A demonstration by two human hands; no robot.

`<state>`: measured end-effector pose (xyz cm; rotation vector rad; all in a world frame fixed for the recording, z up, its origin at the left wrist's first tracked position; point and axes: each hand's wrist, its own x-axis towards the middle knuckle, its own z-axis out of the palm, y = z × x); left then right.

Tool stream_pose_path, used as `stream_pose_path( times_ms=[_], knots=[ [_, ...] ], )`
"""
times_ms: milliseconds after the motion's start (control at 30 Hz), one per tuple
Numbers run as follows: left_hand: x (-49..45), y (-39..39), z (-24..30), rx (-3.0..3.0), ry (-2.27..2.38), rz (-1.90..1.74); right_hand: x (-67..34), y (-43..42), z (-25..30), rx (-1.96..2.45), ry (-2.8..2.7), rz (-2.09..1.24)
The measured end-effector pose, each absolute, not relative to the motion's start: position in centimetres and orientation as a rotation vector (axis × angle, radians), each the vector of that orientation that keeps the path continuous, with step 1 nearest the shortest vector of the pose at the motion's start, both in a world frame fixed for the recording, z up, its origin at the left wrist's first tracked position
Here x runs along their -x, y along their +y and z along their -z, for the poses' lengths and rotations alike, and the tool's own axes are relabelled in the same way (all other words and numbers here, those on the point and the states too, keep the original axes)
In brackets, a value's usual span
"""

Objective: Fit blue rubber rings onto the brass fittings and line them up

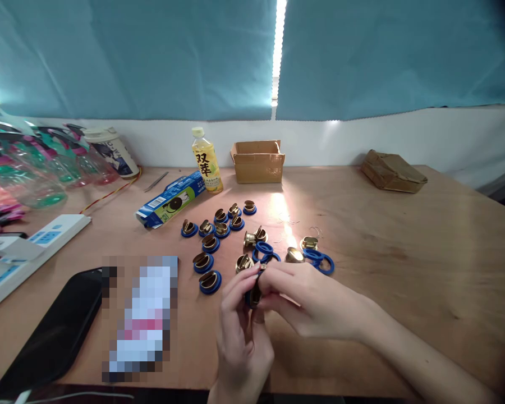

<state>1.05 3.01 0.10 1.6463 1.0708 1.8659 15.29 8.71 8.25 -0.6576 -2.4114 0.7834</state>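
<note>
At the near middle of the table (425, 280), the left hand (243, 339) grips a part (255, 294) between thumb and fingers, and the right hand (313, 300) pinches the same part from the right with its fingertips. Just beyond the hands lie loose blue rings (313, 254) and brass pieces (295, 256), with blue-rimmed caps (210, 281) mostly to their left. Farther off, a yellow bottle (207, 163) stands beside a blue box (172, 199), with an open carton (258, 169) to its right; a black phone (53, 331) lies near left.
</note>
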Motion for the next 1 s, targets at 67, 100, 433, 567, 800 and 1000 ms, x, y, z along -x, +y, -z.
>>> stream_pose_path(
  times_ms=[67, 100, 433, 567, 800, 1000],
  knots=[
    [-1.0, 3.0, -0.1, -1.647, 1.054, -1.875, -15.3, 8.6, -8.2, 0.636, -2.457, -0.748],
    [-1.0, 3.0, -0.1, -1.650, 1.050, -1.877, -15.4, 8.6, -8.2, 0.635, -2.470, -0.738],
    [-1.1, 3.2, -0.2, -1.597, 1.013, -1.864, -15.6, 8.2, -7.9, 0.707, -2.410, -0.808],
    [-1.2, 3.0, 0.2, -1.527, 1.063, -1.844, -15.3, 8.2, -7.8, 0.798, -2.242, -0.985],
    [-1.0, 2.4, 0.0, -1.528, 1.127, -1.729, -14.5, 8.5, -6.4, 0.973, -1.923, -1.052],
    [-0.8, 2.4, 0.1, -1.550, 1.155, -1.658, -14.0, 8.9, -5.9, 1.092, -1.644, -1.470]
  ],
)
